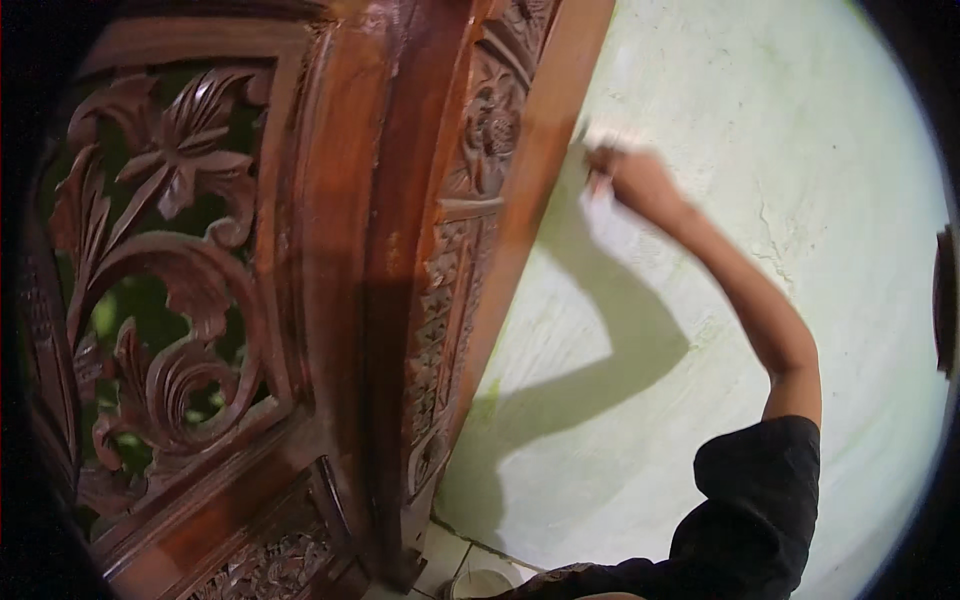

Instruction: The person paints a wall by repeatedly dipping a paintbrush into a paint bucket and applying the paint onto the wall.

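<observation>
Out to the upper right, my right arm reaches in a short black sleeve, bent at the elbow. My right hand (640,180) is closed and blurred by motion, close to the pale wall (740,370), near the edge of the wooden frame (535,200). A white object (610,222) shows below the fingers, too smeared to name; it looks held in them. By the fingertips there is a bright white patch on the wall. My left hand is outside the picture.
A carved brown openwork wooden panel (170,250) fills the left side. The wall is patchy white and light green, with a crack. A round pale container (482,583) stands on the tiled floor (443,555) at the bottom. A dark object (945,300) sits at the right rim.
</observation>
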Motion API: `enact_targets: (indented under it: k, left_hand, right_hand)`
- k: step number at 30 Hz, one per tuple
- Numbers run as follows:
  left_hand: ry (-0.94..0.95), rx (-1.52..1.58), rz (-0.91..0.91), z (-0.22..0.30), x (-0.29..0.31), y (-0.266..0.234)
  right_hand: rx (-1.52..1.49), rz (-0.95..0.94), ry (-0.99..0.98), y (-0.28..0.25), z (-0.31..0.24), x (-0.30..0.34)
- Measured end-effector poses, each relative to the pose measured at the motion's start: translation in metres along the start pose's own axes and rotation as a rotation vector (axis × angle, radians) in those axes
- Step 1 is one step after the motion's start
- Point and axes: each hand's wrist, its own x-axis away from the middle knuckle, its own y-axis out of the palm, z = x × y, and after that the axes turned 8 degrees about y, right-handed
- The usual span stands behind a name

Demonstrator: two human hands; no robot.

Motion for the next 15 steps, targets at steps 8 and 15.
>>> enact_targets:
  k: [8,15]
  left_hand:
    - [0.066,-0.031,0.077,0.065,-0.025,-0.046]
    - [0.034,-0.037,0.095,0.075,-0.018,-0.051]
  right_hand:
    - [-0.715,-0.233,-0.164,-0.027,0.007,-0.011]
    - [-0.055,0.428,0.302,-0.091,0.139,-0.118]
